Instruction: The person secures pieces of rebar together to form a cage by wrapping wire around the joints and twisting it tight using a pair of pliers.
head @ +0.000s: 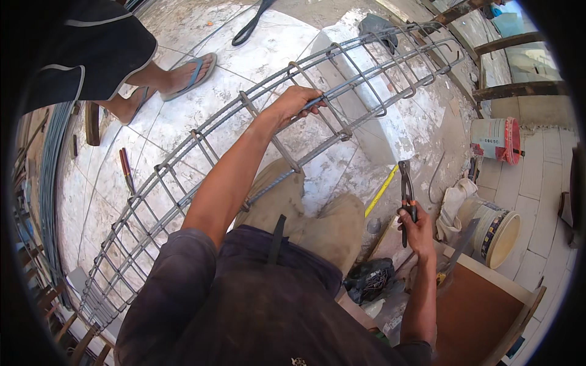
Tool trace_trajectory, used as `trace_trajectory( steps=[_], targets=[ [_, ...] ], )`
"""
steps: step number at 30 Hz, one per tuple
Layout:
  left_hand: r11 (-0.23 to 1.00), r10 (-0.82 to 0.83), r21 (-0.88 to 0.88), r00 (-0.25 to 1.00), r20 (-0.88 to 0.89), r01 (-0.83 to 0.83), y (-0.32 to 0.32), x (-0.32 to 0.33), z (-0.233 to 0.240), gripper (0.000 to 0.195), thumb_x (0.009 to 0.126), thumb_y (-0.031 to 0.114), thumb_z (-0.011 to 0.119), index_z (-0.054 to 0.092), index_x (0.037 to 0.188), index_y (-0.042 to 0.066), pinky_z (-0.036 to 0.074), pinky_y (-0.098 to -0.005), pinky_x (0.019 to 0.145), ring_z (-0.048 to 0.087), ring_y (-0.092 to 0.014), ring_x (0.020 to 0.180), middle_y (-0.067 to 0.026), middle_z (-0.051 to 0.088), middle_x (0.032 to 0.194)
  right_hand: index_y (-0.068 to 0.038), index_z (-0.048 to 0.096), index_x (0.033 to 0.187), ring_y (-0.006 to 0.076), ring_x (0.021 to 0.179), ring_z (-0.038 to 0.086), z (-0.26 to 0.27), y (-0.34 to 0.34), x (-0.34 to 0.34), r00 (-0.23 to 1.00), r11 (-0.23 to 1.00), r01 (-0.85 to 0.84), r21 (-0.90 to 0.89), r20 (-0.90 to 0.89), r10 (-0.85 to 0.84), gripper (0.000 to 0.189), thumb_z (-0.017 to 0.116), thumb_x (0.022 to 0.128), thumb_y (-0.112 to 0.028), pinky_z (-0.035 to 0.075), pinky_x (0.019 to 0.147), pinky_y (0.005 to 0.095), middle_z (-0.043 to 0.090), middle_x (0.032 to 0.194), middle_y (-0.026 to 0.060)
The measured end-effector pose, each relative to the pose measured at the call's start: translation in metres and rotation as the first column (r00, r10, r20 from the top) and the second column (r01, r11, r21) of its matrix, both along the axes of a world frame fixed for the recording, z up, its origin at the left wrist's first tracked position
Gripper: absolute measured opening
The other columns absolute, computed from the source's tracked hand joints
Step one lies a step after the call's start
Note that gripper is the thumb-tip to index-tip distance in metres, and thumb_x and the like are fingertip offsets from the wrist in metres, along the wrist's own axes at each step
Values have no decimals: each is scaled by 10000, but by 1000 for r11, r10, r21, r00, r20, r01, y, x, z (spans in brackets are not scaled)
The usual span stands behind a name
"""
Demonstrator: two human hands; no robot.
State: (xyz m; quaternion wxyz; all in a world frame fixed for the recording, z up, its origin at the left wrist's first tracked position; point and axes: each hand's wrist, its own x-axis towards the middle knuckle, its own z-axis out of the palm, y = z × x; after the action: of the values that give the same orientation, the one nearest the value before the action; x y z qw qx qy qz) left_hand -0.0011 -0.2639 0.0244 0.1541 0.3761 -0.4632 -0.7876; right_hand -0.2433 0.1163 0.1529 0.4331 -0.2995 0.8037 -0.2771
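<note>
A long reinforcing-steel cage (320, 148) of ribbed bars and bent stirrups runs diagonally before me, from lower left to upper right. My left hand (300, 104) grips one of its lengthwise bars near a stirrup, around the cage's middle. Off to the right, my right hand (417, 228) holds end-cutting nippers (405, 183) by their black and orange handles. Their jaws point away from me, apart from the cage. A yellow measuring tape (381, 191) lies extended on the floor, left of the nippers.
Another person's sandalled foot (194, 75) stands beyond the cage. Red-handled pliers (124, 164) lie near it; steel rods (51, 183) are stacked far left. Two buckets (492, 142), a handsaw (462, 244), a brown panel (480, 311) and a black bag of nails (371, 278) are at right.
</note>
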Motion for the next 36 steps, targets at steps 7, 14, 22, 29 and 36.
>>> trace_trajectory(
  steps=[7, 14, 22, 29, 36],
  targets=[
    [997, -5, -72, 998, -67, 0, 3, 0, -11, 214, 937, 139, 666, 747, 1082, 5, 453, -260, 616, 651, -95, 771, -50, 755, 1005, -5, 586, 1311, 120, 834, 506, 57, -257, -23, 601, 645, -702, 302, -236, 764, 357, 645, 1008, -187, 460, 792, 303, 624, 915, 9],
    [990, 13, -141, 996, -89, -26, 4, 2, -18, 199, 927, 129, 673, 750, 1037, -17, 452, -282, 603, 651, -115, 709, -69, 746, 918, -158, 539, 1456, 195, 857, 586, 54, -356, 9, 257, 254, -800, 543, -71, 964, 503, 670, 970, -149, 491, 820, 372, 681, 933, 87],
    [994, 62, -84, 994, -94, -70, 2, 0, -21, 191, 893, 96, 679, 754, 1010, -34, 468, -296, 619, 655, -127, 685, -73, 740, 858, -284, 488, 1520, 369, 1144, 663, 77, -374, 40, 60, 106, -731, 674, -91, 994, 622, 645, 933, -150, 512, 980, 453, 716, 1195, 182],
    [991, 79, -101, 990, -118, -91, 2, -2, -25, 185, 880, 92, 692, 769, 997, -29, 485, -290, 634, 652, -120, 672, -70, 741, 845, -381, 508, 1489, 366, 1077, 674, 91, -377, 80, -349, 13, -497, 868, -214, 912, 586, 626, 960, -159, 528, 898, 492, 684, 1149, 180],
    [431, 670, -852, 738, 82, -297, 51, 1, 28, 652, 779, 70, 751, 537, 1395, 41, 427, -484, 1032, 549, -335, 1232, -187, 566, 1303, -14, 595, 1141, 441, 903, 688, 79, -356, 77, -153, 82, -561, 824, -200, 968, 211, 575, 969, -135, 535, 802, 544, 716, 905, 233]
  ],
)
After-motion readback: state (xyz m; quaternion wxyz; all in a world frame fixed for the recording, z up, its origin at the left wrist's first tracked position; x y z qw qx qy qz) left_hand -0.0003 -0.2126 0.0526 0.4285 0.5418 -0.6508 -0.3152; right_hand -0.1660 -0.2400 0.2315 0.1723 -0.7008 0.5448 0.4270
